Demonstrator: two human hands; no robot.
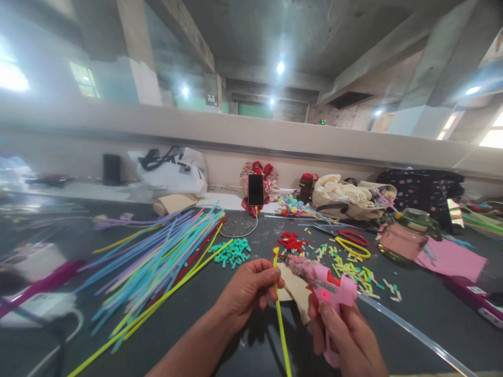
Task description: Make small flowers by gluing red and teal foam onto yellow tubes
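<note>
The cream bag [363, 211] is holding bunched cream cloth [334, 188]. The clear bottle [401, 243] is showing pink through its wall; whether this is liquid is not discernible. The left hand [251, 285] is pinching the yellow stick [280, 319] between thumb and fingers, just below its tip. The right hand [348, 335] is gripping the pink glue gun [332, 285], whose nozzle is pointing toward that tip. The stick is extending, slightly tilted, above the dark table [428, 309], appearing thin and straight, with red showing at its knobbed tip.
</note>
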